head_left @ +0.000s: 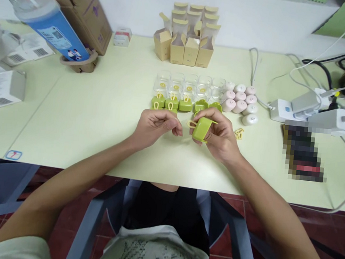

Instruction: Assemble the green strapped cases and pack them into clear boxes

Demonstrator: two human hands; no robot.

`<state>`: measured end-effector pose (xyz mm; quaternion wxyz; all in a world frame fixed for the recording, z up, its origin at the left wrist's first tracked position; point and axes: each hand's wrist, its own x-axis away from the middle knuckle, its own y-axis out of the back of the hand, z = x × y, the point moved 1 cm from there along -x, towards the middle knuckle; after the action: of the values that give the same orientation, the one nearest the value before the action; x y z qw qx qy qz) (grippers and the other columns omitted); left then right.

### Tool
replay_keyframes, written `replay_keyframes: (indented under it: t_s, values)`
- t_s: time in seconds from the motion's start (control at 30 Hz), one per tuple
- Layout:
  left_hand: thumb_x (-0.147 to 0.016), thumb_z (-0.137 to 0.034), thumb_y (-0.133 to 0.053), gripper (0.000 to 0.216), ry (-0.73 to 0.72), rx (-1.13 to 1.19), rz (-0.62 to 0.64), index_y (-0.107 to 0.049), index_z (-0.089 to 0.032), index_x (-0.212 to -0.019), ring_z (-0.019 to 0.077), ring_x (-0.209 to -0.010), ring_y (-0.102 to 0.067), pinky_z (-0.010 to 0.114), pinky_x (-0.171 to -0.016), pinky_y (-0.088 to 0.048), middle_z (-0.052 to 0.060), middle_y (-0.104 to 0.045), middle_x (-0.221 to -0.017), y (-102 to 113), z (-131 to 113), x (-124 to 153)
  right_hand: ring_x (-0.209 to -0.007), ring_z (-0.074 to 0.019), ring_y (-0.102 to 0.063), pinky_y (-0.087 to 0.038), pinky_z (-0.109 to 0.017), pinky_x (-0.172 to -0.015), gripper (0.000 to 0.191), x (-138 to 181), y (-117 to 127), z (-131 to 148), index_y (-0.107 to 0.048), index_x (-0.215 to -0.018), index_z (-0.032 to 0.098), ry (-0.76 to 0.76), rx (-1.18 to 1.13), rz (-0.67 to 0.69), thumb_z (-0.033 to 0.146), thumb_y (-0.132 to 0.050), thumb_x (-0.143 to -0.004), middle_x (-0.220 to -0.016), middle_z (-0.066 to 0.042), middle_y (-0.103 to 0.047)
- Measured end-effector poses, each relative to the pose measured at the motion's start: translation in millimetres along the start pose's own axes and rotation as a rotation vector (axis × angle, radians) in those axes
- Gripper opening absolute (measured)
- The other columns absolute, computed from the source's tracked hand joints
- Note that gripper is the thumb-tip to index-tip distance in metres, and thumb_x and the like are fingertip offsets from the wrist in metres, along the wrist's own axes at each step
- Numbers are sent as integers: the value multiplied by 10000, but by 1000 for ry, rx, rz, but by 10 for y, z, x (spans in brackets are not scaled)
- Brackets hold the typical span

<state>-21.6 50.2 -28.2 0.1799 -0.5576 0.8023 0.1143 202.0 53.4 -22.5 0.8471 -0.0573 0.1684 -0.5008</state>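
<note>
My right hand [224, 140] grips a lime-green plastic case part [202, 129], tilted, its open side partly covered by my fingers. From its left side sticks a small pale-yellow loop [192, 124]. My left hand [156, 128] is just left of that loop, apart from it, fingers curled and thumb against them; whatever it may hold is hidden. Beyond my hands stand green case parts with yellow loops [171, 103], and a green part without a visible loop [201, 105]. Behind them are clear plastic covers [177, 79]. A few yellow loops [239, 133] lie right of my right hand.
Pink and white rounded pieces [240, 96] stand in rows at right. Open cardboard boxes [192, 50] stand by the wall. A blue cup [60, 31] sits in a holder at left, near white boxes [4, 89]. Plugs and cables [309, 106] occupy the right side.
</note>
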Motion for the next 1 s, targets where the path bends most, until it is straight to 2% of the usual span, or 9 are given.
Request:
replay_keyframes:
  t_s: [0.13,0.27,0.37,0.53,0.77,1.0]
  values:
    - [-1109,-458,-700,342,-15,-79,50,-787,-176,-937,146,-732,-771,270,-705,-639,54,-796,-808,-49,-51,24,-700,-144,-616,-502,-262,-527,397,12,-3,-13,-751,-1103,270,3,6,23,479,-976,-851,-974,-16,-701]
    - [-1109,-428,-703,280,-132,-208,109,-742,-189,-971,126,-717,-759,238,-694,-613,30,-794,-810,-93,-78,35,-772,-157,-671,-548,-270,-593,414,21,-36,-8,-756,-1097,259,2,14,27,497,-981,-844,-1029,-28,-728]
    - [-1122,-386,-682,260,-180,-251,125,-718,-197,-947,118,-714,-766,218,-681,-606,14,-793,-798,-120,-81,39,-782,-159,-699,-576,-278,-649,378,24,-62,-2,-745,-1099,260,-1,7,48,469,-963,-870,-980,-11,-734]
    - [-1136,-308,-646,218,-147,-236,121,-705,-205,-952,116,-723,-772,211,-663,-603,7,-787,-802,-145,-89,49,-772,-164,-715,-555,-277,-632,381,29,-66,-1,-727,-1066,256,-25,36,51,482,-962,-869,-973,-14,-763]
    - [-1128,-304,-648,210,-173,-246,111,-701,-206,-950,122,-720,-749,227,-652,-584,13,-773,-805,-149,-93,54,-779,-177,-763,-570,-274,-634,384,26,-87,5,-716,-1013,248,-47,-15,50,361,-1016,-800,-917,1,-786]
    - [-1122,-344,-659,269,-211,-262,11,-683,-209,-891,114,-671,-690,249,-655,-560,-1,-731,-758,-178,-26,66,-768,-161,-713,-503,-244,-564,383,13,-106,9,-713,-980,236,-40,63,-6,387,-1002,-780,-904,-5,-772]
